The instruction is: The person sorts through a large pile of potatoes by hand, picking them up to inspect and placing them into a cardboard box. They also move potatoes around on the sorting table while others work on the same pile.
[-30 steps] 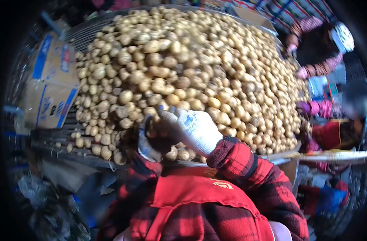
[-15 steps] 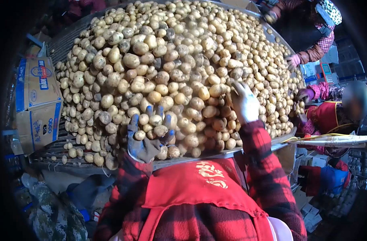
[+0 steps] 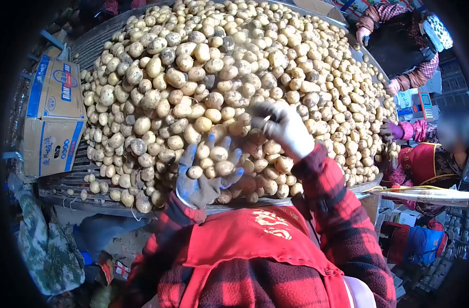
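A big heap of small yellow potatoes covers a slatted sorting table. My left hand, in a blue-palmed glove, is turned palm up at the near edge of the heap and cups several small potatoes. My right hand, in a white glove, rests fingers down on the heap a little farther in, curled over potatoes; whether it grips one I cannot tell. Both arms wear red plaid sleeves, and a red apron covers my chest.
Cardboard boxes with blue print stand at the table's left edge. Other people work at the right side: a gloved hand in pink sleeves, a person in a red apron, another at the far right corner. A camouflage bundle lies lower left.
My left hand stays palm up holding potatoes and has shifted slightly right. My right hand has moved left and nearer across the heap. The view has tilted a little.
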{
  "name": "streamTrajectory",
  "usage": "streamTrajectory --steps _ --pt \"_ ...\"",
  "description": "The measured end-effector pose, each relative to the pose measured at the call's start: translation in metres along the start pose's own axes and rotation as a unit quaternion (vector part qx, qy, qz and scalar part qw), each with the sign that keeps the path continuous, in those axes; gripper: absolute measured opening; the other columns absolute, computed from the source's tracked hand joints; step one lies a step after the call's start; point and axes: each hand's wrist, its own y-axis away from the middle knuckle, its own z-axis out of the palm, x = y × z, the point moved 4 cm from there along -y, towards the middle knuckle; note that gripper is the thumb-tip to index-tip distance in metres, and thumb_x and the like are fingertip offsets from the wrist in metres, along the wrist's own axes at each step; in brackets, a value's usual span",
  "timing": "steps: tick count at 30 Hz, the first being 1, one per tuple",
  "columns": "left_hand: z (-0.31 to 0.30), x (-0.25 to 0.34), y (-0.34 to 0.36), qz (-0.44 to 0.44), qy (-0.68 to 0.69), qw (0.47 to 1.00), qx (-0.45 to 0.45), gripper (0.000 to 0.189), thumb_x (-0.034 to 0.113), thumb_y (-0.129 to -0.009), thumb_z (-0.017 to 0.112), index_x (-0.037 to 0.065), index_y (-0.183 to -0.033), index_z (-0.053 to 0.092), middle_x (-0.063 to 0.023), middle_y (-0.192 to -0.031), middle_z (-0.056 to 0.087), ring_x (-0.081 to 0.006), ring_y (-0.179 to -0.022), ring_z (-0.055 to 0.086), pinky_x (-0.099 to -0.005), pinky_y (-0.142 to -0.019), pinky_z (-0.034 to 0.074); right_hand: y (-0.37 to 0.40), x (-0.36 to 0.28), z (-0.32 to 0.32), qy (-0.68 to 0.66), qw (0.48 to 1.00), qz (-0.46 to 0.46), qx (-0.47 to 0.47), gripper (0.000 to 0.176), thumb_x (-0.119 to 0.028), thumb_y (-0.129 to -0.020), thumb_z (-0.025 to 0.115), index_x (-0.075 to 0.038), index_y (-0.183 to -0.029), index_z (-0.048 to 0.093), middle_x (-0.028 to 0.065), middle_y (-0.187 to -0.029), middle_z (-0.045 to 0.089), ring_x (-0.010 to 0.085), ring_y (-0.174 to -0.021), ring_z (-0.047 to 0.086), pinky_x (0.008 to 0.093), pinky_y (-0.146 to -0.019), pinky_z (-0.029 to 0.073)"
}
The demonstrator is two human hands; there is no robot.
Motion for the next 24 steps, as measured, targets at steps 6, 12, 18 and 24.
streamTrajectory --steps 6,12,18,24 --pt "0.005 -0.005 -0.021 -0.003 0.024 1.000 0.020 0.052 0.048 -0.108 0.054 0.020 -0.151 0.056 -0.0080 -0.164 0.044 -0.0332 -0.151 0.039 -0.0617 -0.113 0.047 -0.025 0.012 -0.003 0.288 0.950 -0.026 0.121 0.044 -0.035 -0.094 0.077 -0.012 -0.131 0.071 0.0140 -0.092 0.078 0.0320 -0.080 0.076 0.0411 -0.075 0.061" --pt "0.011 -0.008 -0.025 -0.030 0.069 0.997 -0.021 0.050 0.048 -0.106 0.057 0.019 -0.147 0.060 -0.0064 -0.166 0.041 -0.0322 -0.151 0.039 -0.0612 -0.116 0.043 -0.110 0.054 0.007 0.307 0.944 0.113 -0.037 0.039 -0.045 -0.086 0.077 -0.013 -0.107 0.081 0.0139 -0.100 0.080 0.0274 -0.094 0.076 0.0405 -0.088 0.059" --pt "0.017 -0.016 -0.006 -0.012 0.047 0.999 0.018 0.050 0.048 -0.107 0.054 0.021 -0.149 0.057 -0.0079 -0.164 0.044 -0.0348 -0.148 0.043 -0.0641 -0.114 0.045 -0.085 0.105 -0.028 0.205 0.978 -0.029 -0.005 0.034 -0.031 -0.087 0.081 -0.010 -0.114 0.081 0.0083 -0.099 0.080 0.0188 -0.093 0.075 0.0355 -0.087 0.060" --pt "0.007 -0.023 0.019 -0.001 0.003 1.000 0.017 0.045 0.049 -0.109 0.049 0.023 -0.144 0.063 -0.0073 -0.157 0.053 -0.0315 -0.145 0.048 -0.0582 -0.112 0.047 -0.080 0.059 -0.003 0.374 0.923 0.064 -0.064 0.042 -0.044 -0.097 0.065 -0.015 -0.125 0.076 0.0162 -0.113 0.078 0.0318 -0.105 0.074 0.0421 -0.097 0.057"
